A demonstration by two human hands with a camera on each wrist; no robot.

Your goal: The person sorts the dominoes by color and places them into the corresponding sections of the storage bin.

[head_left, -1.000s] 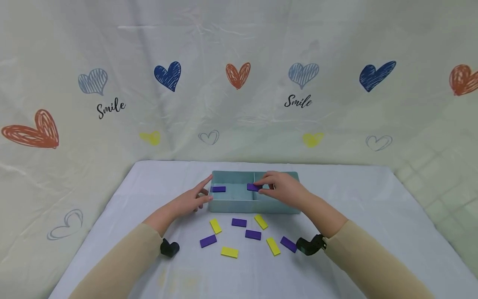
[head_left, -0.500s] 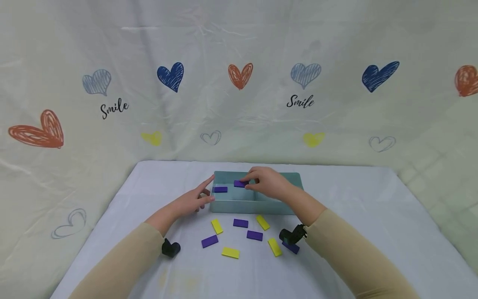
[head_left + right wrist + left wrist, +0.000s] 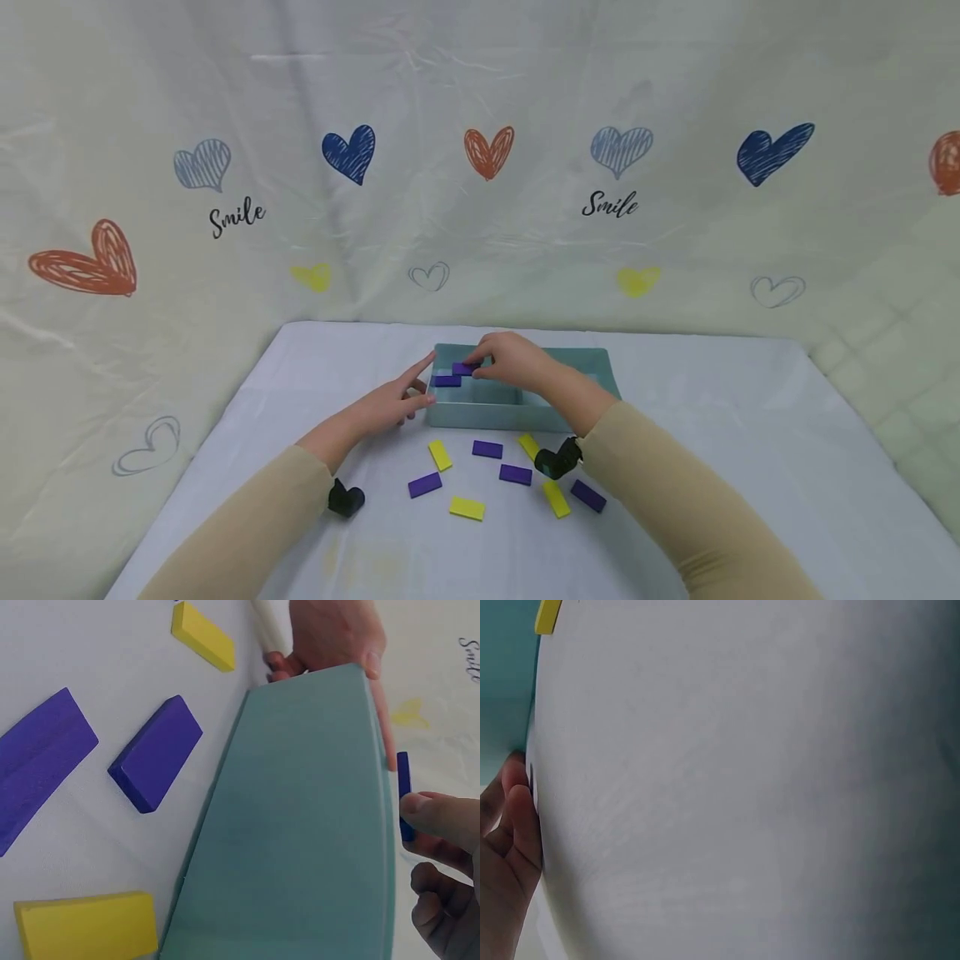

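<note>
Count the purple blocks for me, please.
6 purple blocks: one pinched in the right hand, one in the left compartment of the teal box, four on the table: one left, two middle, one right. Others may be hidden.

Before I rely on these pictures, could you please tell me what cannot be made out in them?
Head view: one end of the held purple block, covered by the right hand.
Head view: part of one yellow block, behind the black wrist camera.
Right wrist view: the inside of the box, hidden by its wall.
Left wrist view: part of the left hand, cut off by the left edge.
</note>
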